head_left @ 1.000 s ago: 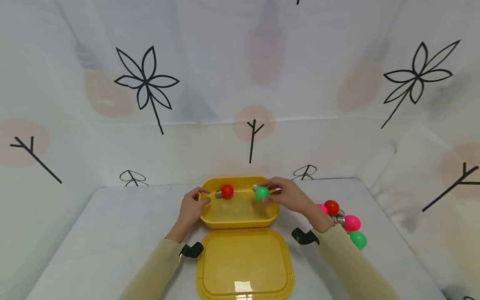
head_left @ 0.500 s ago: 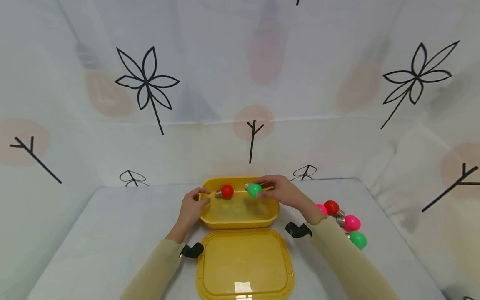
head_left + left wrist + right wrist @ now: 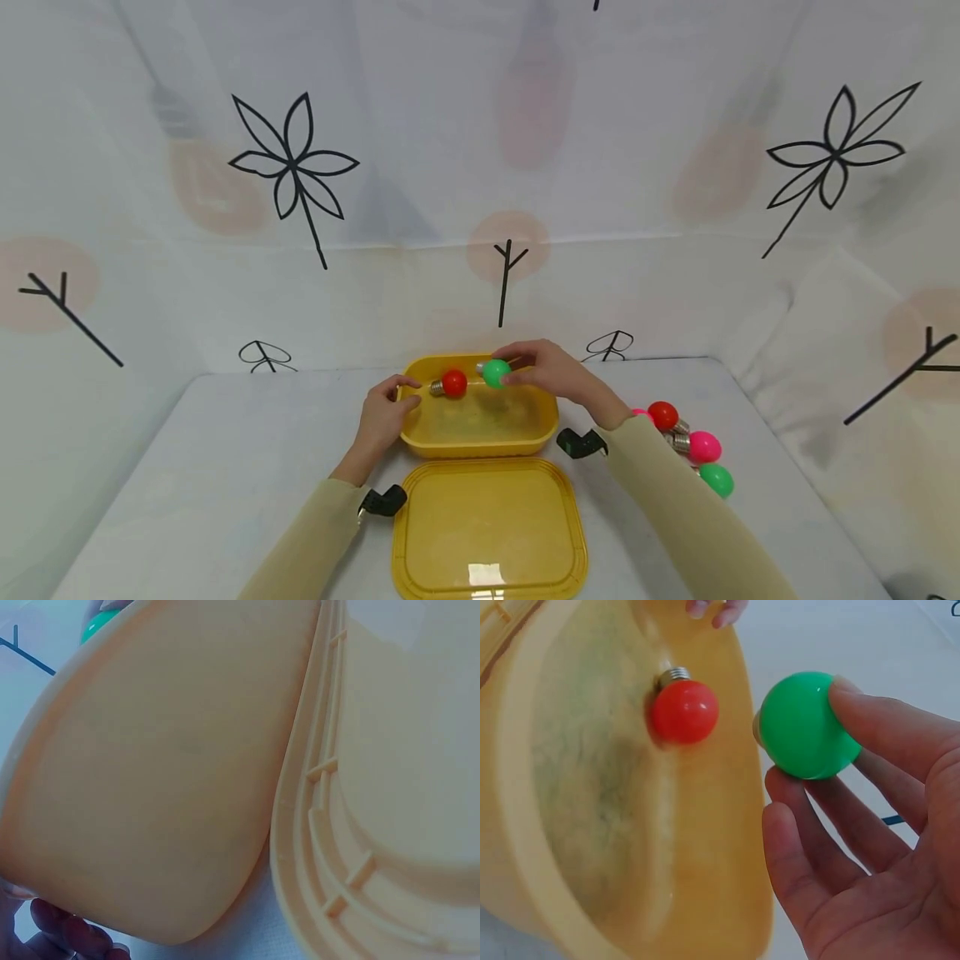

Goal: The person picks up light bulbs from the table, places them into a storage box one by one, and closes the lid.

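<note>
A green light bulb (image 3: 496, 373) is pinched between the thumb and fingers of my right hand (image 3: 551, 367), above the far side of a yellow plastic box (image 3: 480, 450). Its metal base points left in the head view. Inside the box lies a red light bulb (image 3: 685, 712), its screw base toward the left end. My left hand (image 3: 384, 414) grips the box's left end, with fingertips at the rim. Curled fingers (image 3: 75, 934) show beside the box wall in the left wrist view.
A yellow lid (image 3: 491, 525) lies flat on the white table (image 3: 247, 467) in front of the box. To the right sit several loose bulbs, among them a red bulb (image 3: 663, 414), a pink bulb (image 3: 704, 447) and another green bulb (image 3: 717, 480).
My right hand has carried the green bulb left and slightly farther back over the box, closer to the red bulb. The left hand, box and lid have stayed put.
</note>
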`<action>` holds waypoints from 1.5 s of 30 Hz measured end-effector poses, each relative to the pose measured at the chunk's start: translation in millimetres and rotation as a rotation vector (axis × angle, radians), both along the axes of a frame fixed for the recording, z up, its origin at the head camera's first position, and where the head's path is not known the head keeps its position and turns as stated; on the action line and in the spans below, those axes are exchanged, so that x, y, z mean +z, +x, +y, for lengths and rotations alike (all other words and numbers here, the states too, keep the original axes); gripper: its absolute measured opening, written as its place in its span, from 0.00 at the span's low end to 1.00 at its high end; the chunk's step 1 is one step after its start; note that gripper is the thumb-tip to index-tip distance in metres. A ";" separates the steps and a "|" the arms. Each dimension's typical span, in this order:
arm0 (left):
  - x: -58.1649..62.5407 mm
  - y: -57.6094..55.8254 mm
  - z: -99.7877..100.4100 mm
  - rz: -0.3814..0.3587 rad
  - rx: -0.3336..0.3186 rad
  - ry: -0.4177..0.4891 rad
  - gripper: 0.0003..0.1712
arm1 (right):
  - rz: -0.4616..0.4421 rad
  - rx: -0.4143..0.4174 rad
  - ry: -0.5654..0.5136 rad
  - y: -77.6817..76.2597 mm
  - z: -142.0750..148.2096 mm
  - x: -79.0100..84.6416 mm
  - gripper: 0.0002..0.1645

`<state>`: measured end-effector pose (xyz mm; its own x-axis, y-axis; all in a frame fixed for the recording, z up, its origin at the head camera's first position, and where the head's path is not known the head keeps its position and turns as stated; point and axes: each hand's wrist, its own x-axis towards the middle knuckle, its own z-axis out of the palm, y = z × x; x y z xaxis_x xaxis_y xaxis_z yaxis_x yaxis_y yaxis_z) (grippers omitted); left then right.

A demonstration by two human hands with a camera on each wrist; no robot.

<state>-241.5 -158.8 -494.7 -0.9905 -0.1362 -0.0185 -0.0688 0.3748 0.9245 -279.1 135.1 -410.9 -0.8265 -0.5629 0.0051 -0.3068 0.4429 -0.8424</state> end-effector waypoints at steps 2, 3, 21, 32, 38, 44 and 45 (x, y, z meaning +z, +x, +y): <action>0.9 0.4 0.0 0.002 -0.001 0.007 0.10 | -0.004 0.012 -0.012 -1.2 -2.3 1.3 0.24; 0.6 0.4 -0.2 0.002 -0.003 0.007 0.10 | -0.007 0.016 -0.019 -1.8 -3.3 1.6 0.24; 2.1 2.0 0.3 0.013 -0.003 0.019 0.09 | -0.092 0.028 -0.023 -25.6 -10.8 -14.2 0.23; 3.4 2.4 2.1 0.010 -0.003 0.008 0.09 | -0.152 0.028 -0.045 -34.8 -9.8 -28.0 0.24; 2.3 3.4 2.9 0.002 0.010 0.015 0.09 | -0.126 0.006 -0.040 -36.8 -6.0 -33.0 0.23; 4.1 3.4 2.0 -0.018 0.009 0.001 0.11 | -0.121 0.005 -0.085 -38.4 -4.5 -38.8 0.22; 4.8 3.0 0.6 -0.017 0.011 -0.001 0.11 | -0.116 0.004 -0.089 -38.6 -5.4 -39.1 0.22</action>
